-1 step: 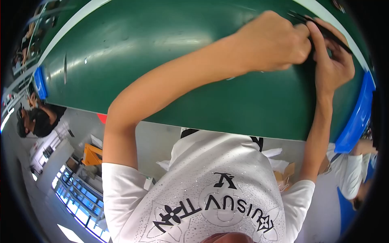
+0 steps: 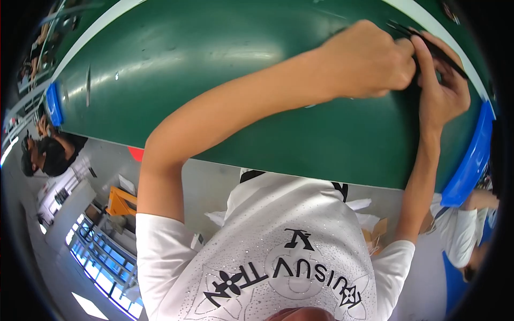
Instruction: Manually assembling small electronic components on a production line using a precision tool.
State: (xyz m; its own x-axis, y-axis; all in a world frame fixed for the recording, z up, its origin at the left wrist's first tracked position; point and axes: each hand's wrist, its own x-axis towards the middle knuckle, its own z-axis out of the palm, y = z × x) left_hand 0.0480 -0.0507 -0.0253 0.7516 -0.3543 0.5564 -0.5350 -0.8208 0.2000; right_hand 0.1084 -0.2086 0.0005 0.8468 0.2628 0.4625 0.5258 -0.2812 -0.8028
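Black tweezers (image 2: 445,58) lie across my right hand (image 2: 443,96), their two thin tips pointing to the far left. The fingers of that hand are bent around them. Just left of it, my left hand (image 2: 377,59) is closed into a fist with its back toward me. Its fingertips are hidden, so whatever it holds cannot be made out. The two hands meet or nearly meet over the far right part of a green work surface (image 2: 300,142), with my left forearm stretched across it.
Thin metal strip (image 2: 88,85) and small white speck (image 2: 116,76) lie on the surface's left. Blue edge pieces stand at its right (image 2: 471,160) and left (image 2: 53,104). People sit beyond: one in dark clothes (image 2: 53,158), another in white (image 2: 461,235). Yellow equipment (image 2: 121,202) stands behind left.
The view has shifted slightly, so both hands and the tweezers appear a little lower and farther right. Their hold looks the same.
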